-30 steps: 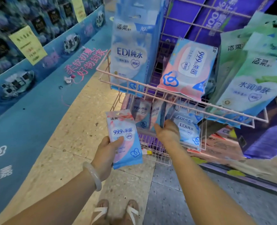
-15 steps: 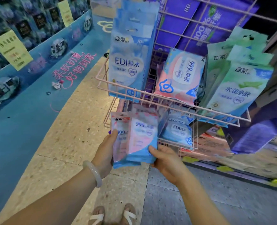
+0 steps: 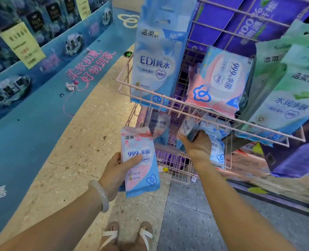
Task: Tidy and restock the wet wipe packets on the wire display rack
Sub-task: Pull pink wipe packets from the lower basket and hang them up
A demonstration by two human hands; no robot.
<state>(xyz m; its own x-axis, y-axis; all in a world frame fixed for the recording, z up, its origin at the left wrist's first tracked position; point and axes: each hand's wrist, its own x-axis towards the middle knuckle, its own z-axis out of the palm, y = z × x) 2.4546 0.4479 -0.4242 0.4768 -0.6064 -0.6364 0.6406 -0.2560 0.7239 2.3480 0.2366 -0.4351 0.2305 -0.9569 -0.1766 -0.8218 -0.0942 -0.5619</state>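
Observation:
My left hand (image 3: 116,171) holds a small stack of pink-and-blue "99.9" wipe packets (image 3: 141,163) upright, below and left of the pink wire rack (image 3: 175,105). My right hand (image 3: 198,144) reaches into the rack's lower basket, fingers closed on a small pink packet (image 3: 186,126) among blue EDI packets (image 3: 217,153). The upper shelf holds tall blue EDI packs (image 3: 157,62), a large pink 99.9 pack (image 3: 220,82) leaning askew, and green packs (image 3: 288,95) on the right.
Purple cartons (image 3: 240,20) stand behind the rack. A blue curved display wall (image 3: 41,84) with a yellow price sign (image 3: 22,44) runs along the left. Speckled floor tiles (image 3: 74,153) lie between them. My sandalled feet (image 3: 126,236) are at the bottom.
My right hand left the stack in my left hand and reached back into the lower basket, closing on another small pink packet. The left hand keeps the stack.

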